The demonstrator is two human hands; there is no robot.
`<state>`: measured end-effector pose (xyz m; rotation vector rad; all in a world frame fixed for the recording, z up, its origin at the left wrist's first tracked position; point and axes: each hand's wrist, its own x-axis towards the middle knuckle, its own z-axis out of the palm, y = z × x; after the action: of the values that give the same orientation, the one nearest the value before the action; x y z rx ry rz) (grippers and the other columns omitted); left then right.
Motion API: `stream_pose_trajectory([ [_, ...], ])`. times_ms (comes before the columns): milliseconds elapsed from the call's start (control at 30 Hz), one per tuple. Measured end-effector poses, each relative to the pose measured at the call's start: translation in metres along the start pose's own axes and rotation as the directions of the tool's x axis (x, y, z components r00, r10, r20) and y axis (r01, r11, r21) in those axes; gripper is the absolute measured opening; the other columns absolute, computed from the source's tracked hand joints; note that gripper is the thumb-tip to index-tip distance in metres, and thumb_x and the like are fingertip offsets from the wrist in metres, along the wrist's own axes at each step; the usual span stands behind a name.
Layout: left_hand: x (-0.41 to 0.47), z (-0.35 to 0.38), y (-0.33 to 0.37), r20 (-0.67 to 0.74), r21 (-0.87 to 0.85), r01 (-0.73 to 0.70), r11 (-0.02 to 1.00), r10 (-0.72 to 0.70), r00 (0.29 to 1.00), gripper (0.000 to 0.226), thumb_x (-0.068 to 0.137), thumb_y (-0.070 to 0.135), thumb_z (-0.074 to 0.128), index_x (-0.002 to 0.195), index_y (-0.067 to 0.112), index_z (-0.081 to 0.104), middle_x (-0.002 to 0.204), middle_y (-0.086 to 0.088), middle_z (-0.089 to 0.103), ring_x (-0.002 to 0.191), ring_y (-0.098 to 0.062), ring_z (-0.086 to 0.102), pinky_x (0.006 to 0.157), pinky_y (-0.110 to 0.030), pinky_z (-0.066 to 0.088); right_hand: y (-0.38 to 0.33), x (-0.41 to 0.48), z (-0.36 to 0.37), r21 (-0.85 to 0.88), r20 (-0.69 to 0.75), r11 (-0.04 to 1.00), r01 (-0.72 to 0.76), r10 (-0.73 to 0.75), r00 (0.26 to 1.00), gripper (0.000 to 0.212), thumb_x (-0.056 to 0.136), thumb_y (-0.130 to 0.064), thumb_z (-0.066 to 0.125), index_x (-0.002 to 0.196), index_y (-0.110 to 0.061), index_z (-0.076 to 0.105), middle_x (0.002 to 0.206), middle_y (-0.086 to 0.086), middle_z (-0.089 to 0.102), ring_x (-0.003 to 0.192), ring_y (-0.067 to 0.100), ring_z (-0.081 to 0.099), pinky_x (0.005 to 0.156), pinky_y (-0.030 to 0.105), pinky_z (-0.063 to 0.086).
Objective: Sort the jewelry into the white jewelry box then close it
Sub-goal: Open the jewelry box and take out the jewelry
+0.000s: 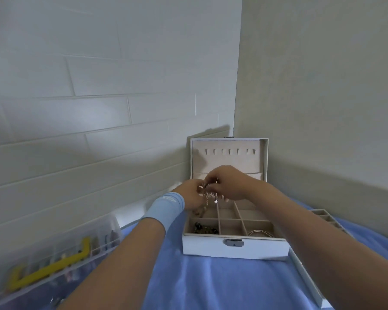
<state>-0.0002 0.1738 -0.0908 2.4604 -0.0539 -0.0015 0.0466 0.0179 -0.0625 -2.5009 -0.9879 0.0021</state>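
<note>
Both hands meet above the open white hinged jewelry box (pixel 234 248) on the blue bedspread (pixel 211 285). The left hand (pixel 192 194) at nine o'clock of the tangled silvery chain jewelry (pixel 207 198) and the right hand (pixel 231 184) at three o'clock pinch it with curled fingers (pixel 212 177) — probably teasing strands apart — so it dangles over the far beige compartments (pixel 227 214).

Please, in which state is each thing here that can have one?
jewelry box, open, lid upright
latch, undone
left hand, pinching the chains
right hand, pinching the chains
chains, dangling above the box
tray, out, beside the box
</note>
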Motion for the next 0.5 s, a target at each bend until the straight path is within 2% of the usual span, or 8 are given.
stream_pose_trajectory([
  [67, -0.004, -0.002, 0.005, 0.072, -0.04, 0.01, 0.999, -0.007, 0.997, 0.022, 0.086, 0.011, 0.066, 0.107, 0.015, 0.065, 0.076, 0.003, 0.07, 0.06, -0.018, 0.064, 0.062, -0.026, 0.057, -0.007, -0.008, -0.012, 0.055, -0.037, 0.998, 0.016, -0.014, 0.999, 0.011, 0.097, -0.014, 0.064, 0.097, -0.01, 0.074, 0.075, 0.002, 0.072, 0.059, 0.019, 0.069, 0.062, 0.03, 0.06],
  [100, -0.007, -0.003, 0.007, 0.095, -0.083, 0.008, 0.997, -0.001, 0.995, 0.018, 0.086, 0.015, 0.07, 0.103, 0.014, 0.066, 0.071, 0.005, 0.068, 0.059, -0.019, 0.062, 0.06, -0.024, 0.056, -0.011, -0.012, -0.018, 0.071, -0.057, 0.997, 0.021, -0.017, 0.998, 0.01, 0.097, -0.013, 0.064, 0.096, -0.01, 0.074, 0.075, 0.003, 0.073, 0.058, 0.02, 0.07, 0.064, 0.03, 0.06],
  [200, -0.019, -0.012, 0.019, 0.07, -0.21, -0.017, 0.978, 0.032, 0.997, 0.01, 0.093, 0.016, 0.064, 0.094, 0.008, 0.071, 0.076, 0.001, 0.072, 0.058, -0.019, 0.06, 0.052, -0.017, 0.047, -0.021, -0.027, -0.035, 0.161, -0.124, 0.987, 0.027, -0.007, 0.992, 0.008, 0.095, -0.008, 0.065, 0.092, -0.013, 0.072, 0.076, 0.01, 0.073, 0.064, 0.029, 0.072, 0.066, 0.036, 0.062],
  [300, -0.031, -0.025, 0.032, -0.02, -0.283, -0.038, 0.958, 0.034, 0.999, 0.015, 0.097, 0.012, 0.06, 0.091, 0.007, 0.072, 0.077, -0.004, 0.072, 0.062, -0.019, 0.06, 0.063, -0.025, 0.053, -0.029, -0.042, -0.05, 0.226, -0.16, 0.974, 0.019, 0.018, 0.987, 0.009, 0.095, -0.006, 0.066, 0.091, -0.013, 0.071, 0.076, 0.013, 0.072, 0.066, 0.032, 0.07, 0.067, 0.041, 0.063],
  [367, -0.044, -0.034, 0.043, -0.032, -0.269, -0.062, 0.961, 0.055, 0.998, 0.014, 0.096, 0.012, 0.061, 0.087, 0.008, 0.072, 0.075, -0.005, 0.071, 0.063, -0.018, 0.061, 0.065, -0.025, 0.055, -0.034, -0.053, -0.059, 0.231, -0.163, 0.973, 0.018, 0.02, 0.986, 0.012, 0.095, -0.007, 0.066, 0.087, -0.015, 0.07, 0.076, 0.013, 0.072, 0.065, 0.03, 0.07, 0.068, 0.043, 0.063],
  [500, -0.077, -0.045, 0.065, -0.004, -0.177, -0.092, 0.98, 0.093, 0.996, 0.013, 0.096, 0.013, 0.062, 0.092, 0.006, 0.072, 0.071, -0.002, 0.07, 0.053, -0.008, 0.06, 0.056, -0.016, 0.051, -0.045, -0.075, -0.07, 0.166, -0.108, 0.986, -0.004, 0.022, 0.994, 0.008, 0.095, -0.011, 0.067, 0.09, -0.014, 0.072, 0.082, 0.015, 0.074, 0.071, 0.032, 0.074, 0.072, 0.046, 0.063],
])
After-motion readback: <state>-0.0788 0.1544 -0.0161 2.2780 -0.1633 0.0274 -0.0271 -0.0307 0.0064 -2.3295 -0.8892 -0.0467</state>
